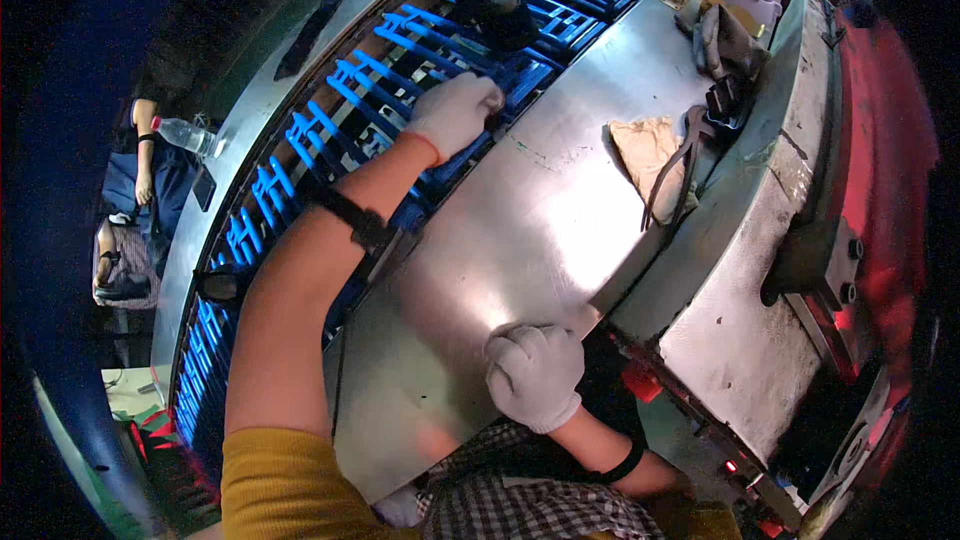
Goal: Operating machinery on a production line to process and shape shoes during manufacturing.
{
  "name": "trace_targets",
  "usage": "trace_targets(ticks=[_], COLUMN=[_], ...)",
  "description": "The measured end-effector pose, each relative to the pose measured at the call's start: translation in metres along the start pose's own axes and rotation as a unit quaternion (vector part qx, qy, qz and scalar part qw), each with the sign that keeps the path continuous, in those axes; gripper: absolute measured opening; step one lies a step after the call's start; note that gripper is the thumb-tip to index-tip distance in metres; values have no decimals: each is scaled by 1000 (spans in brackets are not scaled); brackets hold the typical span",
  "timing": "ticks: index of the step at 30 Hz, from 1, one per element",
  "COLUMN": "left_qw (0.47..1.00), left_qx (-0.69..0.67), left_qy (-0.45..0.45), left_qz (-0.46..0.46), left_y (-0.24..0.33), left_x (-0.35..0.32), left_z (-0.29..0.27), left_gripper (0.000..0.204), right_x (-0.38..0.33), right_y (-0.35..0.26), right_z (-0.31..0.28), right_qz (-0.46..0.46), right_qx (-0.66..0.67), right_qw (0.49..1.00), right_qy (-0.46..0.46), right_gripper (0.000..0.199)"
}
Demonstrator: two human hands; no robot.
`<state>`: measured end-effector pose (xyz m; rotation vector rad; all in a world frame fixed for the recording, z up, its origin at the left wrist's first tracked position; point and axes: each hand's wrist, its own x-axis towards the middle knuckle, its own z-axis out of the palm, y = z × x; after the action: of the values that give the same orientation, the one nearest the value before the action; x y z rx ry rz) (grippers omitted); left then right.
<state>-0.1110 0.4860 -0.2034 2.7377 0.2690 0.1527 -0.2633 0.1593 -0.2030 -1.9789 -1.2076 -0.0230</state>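
Observation:
My left hand (452, 118), in a white glove, reaches over a conveyor of blue slats (375, 90). Its fingers are curled together at the conveyor's near edge, and whatever lies inside them is hidden. A black object with a grey patch (492, 2) sits on the slats just beyond that hand. My right hand (535, 377), also gloved in white, rests as a fist on the near edge of the shiny metal tabletop (480, 240). Nothing shows in the fist.
Right of the tabletop lie a tan cloth (645, 155), a dark strap (690, 145) and a crumpled dark bag (728, 45). A metal machine housing (745, 360) borders the right side. Across the conveyor are a plastic bottle (190, 136), a phone (203, 188) and another person's arm (145, 155).

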Motion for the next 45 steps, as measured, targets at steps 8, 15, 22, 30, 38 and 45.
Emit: trace_targets(ticks=[8,15,22,30,38,45], left_qw=[989,997,995,999,987,996], left_qx=[78,-22,60,-26,50,-28], left_qy=[124,61,48,-35,45,77], left_qz=[-37,-45,-57,-24,-144,-36], left_y=[-9,7,-40,-30,-45,-15], left_x=[42,26,49,-87,-53,-76], left_z=[4,21,-29,-42,-30,-8], left_gripper=[16,16,28,25,20,24], right_x=[0,0,12,3,0,2], right_y=[-16,-5,-25,-7,-8,-3], right_z=[-3,4,-2,-1,3,4], right_qz=[8,14,-28,-5,-4,1], right_qx=[7,0,49,15,5,-5], right_qw=[1000,1000,998,999,1000,999], right_qy=[11,19,31,40,14,35], right_gripper=[19,18,25,18,19,19])
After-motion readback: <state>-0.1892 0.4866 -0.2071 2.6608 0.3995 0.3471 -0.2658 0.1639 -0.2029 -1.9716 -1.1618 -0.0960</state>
